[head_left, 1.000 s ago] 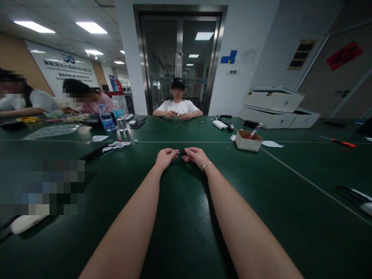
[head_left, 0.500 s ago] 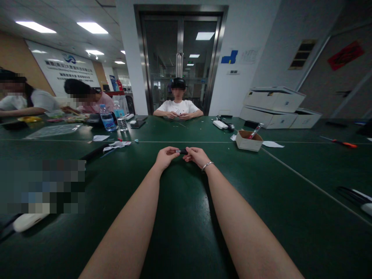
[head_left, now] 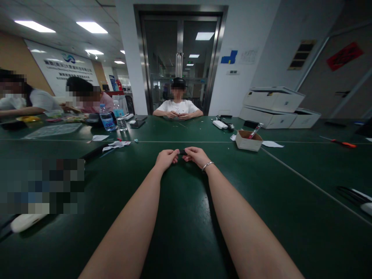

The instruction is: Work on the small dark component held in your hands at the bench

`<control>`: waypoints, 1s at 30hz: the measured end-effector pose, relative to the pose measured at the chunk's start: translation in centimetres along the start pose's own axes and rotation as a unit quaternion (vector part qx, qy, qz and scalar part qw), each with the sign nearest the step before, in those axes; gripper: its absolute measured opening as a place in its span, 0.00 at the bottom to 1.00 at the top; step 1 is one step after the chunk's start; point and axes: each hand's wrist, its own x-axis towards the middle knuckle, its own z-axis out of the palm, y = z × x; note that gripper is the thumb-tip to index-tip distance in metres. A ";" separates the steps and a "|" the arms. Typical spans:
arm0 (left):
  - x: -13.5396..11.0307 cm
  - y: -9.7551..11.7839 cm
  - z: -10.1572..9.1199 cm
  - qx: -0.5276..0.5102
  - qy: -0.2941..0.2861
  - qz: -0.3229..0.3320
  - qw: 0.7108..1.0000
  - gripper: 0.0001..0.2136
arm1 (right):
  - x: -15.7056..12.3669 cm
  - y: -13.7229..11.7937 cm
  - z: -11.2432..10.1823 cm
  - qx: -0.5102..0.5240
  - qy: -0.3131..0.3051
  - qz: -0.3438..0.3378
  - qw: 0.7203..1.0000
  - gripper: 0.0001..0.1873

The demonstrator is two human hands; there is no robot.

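Note:
Both my arms stretch out over the dark green table (head_left: 180, 217). My left hand (head_left: 166, 159) and my right hand (head_left: 197, 156) meet at the middle, fingers curled and pinched on a small black object (head_left: 183, 152) held between them. The object is too small to name. A thin bracelet sits on my right wrist. Both hands rest on or just above the table top.
A small cardboard box (head_left: 248, 140) with a red-handled tool stands to the right. Water bottles (head_left: 107, 118) and paper scraps (head_left: 116, 145) lie to the left. White boxes (head_left: 276, 105) are stacked at the back right. A person in white (head_left: 178, 107) sits opposite; two others sit far left.
My hands have stayed in the same spot; the fingers have only shifted slightly on the small black object.

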 end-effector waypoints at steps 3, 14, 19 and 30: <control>0.1 -0.1 -0.1 0.006 0.007 -0.006 1.000 0.22 | 0.1 0.2 -0.1 0.009 -0.017 -0.013 1.000 0.06; 0.1 0.1 -0.4 0.002 0.043 -0.043 0.998 0.22 | -0.2 0.1 -0.1 -0.051 -0.062 -0.066 0.995 0.17; -0.3 1.1 -0.6 -0.014 0.079 -0.060 0.995 0.20 | -0.2 -0.3 0.8 -0.101 -0.054 -0.095 0.989 0.19; -0.3 1.0 -0.6 -0.071 0.057 -0.038 0.995 0.19 | -0.5 -0.9 0.3 -0.091 -0.075 -0.071 0.991 0.16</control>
